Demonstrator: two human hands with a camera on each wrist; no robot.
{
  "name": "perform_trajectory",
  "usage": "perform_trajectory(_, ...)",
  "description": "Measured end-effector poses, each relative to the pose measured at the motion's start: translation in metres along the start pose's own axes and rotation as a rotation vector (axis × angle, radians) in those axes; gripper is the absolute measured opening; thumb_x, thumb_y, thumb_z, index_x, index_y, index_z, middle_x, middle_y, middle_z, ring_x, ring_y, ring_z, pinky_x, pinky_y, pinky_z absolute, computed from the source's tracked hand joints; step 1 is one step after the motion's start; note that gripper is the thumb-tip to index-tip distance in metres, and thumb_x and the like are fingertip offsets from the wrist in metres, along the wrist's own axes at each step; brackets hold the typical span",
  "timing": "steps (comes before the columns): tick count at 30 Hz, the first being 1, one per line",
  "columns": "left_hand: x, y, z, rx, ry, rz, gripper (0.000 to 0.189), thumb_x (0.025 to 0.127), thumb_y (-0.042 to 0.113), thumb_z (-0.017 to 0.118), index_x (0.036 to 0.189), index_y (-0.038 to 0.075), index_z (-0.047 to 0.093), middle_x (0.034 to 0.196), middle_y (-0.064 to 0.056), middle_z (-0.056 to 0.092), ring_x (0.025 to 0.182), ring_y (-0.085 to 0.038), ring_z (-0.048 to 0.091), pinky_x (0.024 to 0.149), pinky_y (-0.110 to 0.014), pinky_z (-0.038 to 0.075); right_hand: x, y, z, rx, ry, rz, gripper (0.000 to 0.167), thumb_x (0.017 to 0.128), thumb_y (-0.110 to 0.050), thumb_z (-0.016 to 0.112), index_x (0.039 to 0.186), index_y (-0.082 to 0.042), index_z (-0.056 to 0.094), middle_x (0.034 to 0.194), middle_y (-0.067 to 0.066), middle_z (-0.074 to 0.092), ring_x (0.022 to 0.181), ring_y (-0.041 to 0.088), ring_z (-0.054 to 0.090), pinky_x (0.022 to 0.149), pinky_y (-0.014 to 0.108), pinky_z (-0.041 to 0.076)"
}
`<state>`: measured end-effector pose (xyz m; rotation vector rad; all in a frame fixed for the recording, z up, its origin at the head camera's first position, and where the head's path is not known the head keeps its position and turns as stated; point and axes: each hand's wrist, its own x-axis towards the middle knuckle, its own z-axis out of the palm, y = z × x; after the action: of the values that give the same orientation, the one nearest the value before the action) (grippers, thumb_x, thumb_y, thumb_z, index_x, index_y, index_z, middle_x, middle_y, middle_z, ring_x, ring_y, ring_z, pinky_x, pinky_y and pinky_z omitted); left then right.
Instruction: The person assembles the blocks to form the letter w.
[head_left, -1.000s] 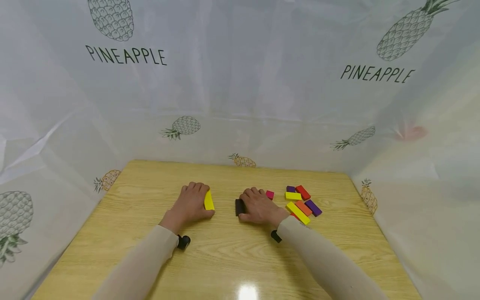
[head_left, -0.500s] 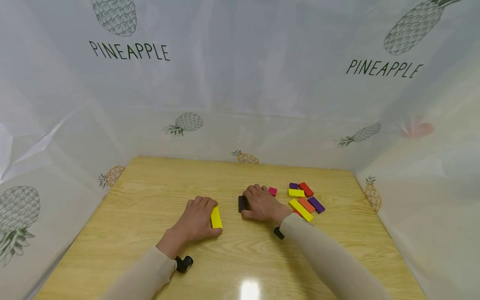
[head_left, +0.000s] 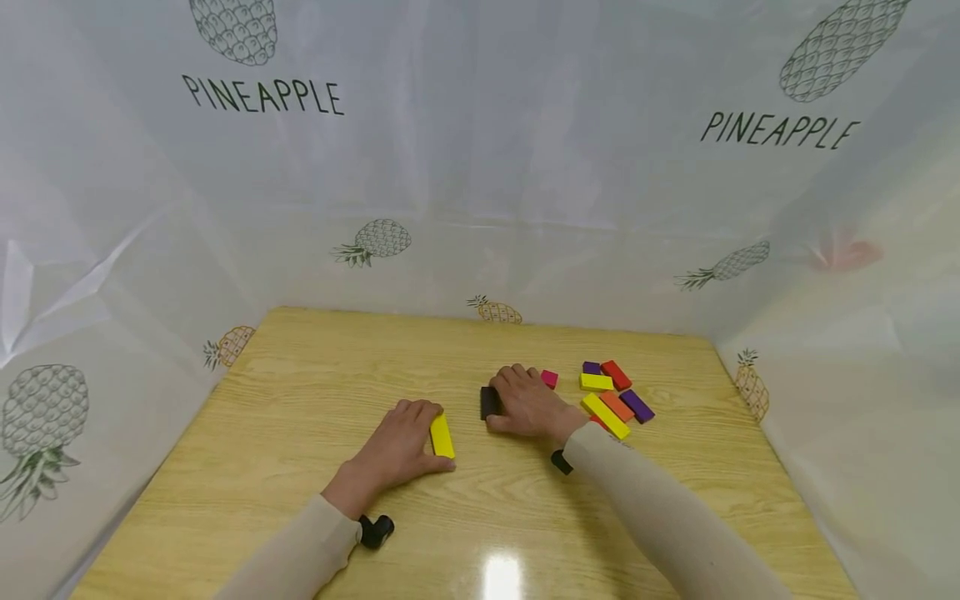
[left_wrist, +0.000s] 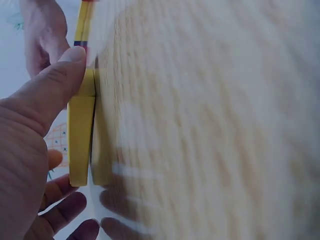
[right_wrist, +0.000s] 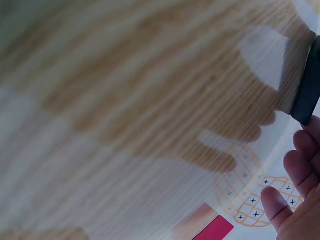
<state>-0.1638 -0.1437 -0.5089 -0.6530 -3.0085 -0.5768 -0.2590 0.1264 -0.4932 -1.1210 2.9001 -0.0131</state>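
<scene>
My left hand grips a long yellow block by its two ends, thumb at the near end and fingers at the far end. In the left wrist view the yellow block stands on its narrow side, close over the wood. My right hand holds a black block the same way, a short gap to the right of the yellow one. Only part of the black block shows at the right edge of the right wrist view, with fingers beside its lower end.
Just behind the right hand lies a pink block. Further right, several blocks lie loosely grouped, among them a purple block, an orange block and a red block. A pineapple-print sheet surrounds the wooden table.
The left hand has brought the yellow block rightward and nearer to the person, mostly in the first half second. My right hand stays in place with the black block; the head view shifts slightly.
</scene>
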Motion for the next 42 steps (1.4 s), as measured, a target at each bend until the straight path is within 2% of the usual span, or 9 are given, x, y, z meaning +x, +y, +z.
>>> perform_trajectory(5,-0.003,-0.003,0.003,-0.048,0.014,0.0,0.081,0.085,0.061,0.083,0.144,0.011,0.062,0.151,-0.011,0.056,0.137,-0.035,0.052,0.113,-0.057,0.044,-0.001,0.0,0.001,0.014,-0.001,-0.002,0.063,0.098,-0.058,0.06,0.138,-0.008,0.056,0.138,0.011,0.056,0.123,0.029,0.049,0.106,0.049,0.043)
perform_trajectory(10,-0.009,-0.003,0.004,-0.198,0.08,-0.048,0.06,0.093,0.046,0.08,0.142,0.015,0.068,0.153,-0.004,0.059,0.142,-0.033,0.053,0.119,-0.054,0.041,-0.002,0.0,0.002,0.015,0.013,-0.004,0.062,0.099,-0.057,0.06,0.138,-0.008,0.056,0.139,0.011,0.056,0.123,0.03,0.05,0.106,0.05,0.043)
perform_trajectory(14,-0.013,-0.002,0.004,-0.333,0.11,-0.114,0.047,0.095,0.036,0.08,0.139,0.02,0.072,0.151,0.004,0.062,0.134,-0.024,0.058,0.114,-0.049,0.046,-0.002,0.0,0.003,0.014,0.026,-0.004,0.063,0.099,-0.058,0.06,0.138,-0.008,0.056,0.138,0.011,0.056,0.122,0.029,0.05,0.104,0.05,0.043)
perform_trajectory(17,-0.015,-0.003,0.005,-0.385,0.125,-0.125,0.041,0.095,0.033,0.08,0.135,0.023,0.075,0.147,0.006,0.065,0.119,-0.017,0.059,0.104,-0.044,0.051,-0.002,0.0,0.002,0.017,0.027,-0.002,0.064,0.099,-0.058,0.06,0.139,-0.008,0.056,0.139,0.011,0.056,0.122,0.029,0.05,0.105,0.05,0.043)
perform_trajectory(21,-0.017,-0.004,0.007,-0.407,0.12,-0.112,0.038,0.096,0.031,0.079,0.133,0.022,0.076,0.145,0.004,0.067,0.116,-0.015,0.058,0.102,-0.044,0.051,-0.001,0.0,0.001,0.018,0.031,-0.012,0.064,0.1,-0.059,0.061,0.139,-0.008,0.055,0.138,0.011,0.056,0.122,0.029,0.05,0.104,0.05,0.043)
perform_trajectory(29,-0.018,-0.006,0.006,-0.437,0.09,-0.139,0.036,0.097,0.028,0.078,0.132,0.02,0.077,0.147,0.006,0.065,0.134,-0.023,0.054,0.113,-0.052,0.046,0.007,-0.002,-0.005,-0.007,0.04,-0.028,0.065,0.101,-0.06,0.06,0.14,-0.008,0.056,0.139,0.011,0.057,0.122,0.029,0.051,0.106,0.051,0.044)
perform_trajectory(42,-0.019,-0.006,0.01,-0.419,0.063,-0.081,0.036,0.102,0.028,0.071,0.135,0.015,0.074,0.151,0.0,0.062,0.145,-0.034,0.048,0.119,-0.057,0.04,0.036,-0.021,-0.02,-0.037,0.059,-0.051,0.062,0.103,-0.057,0.061,0.14,-0.008,0.06,0.137,0.01,0.058,0.122,0.029,0.053,0.103,0.049,0.045)
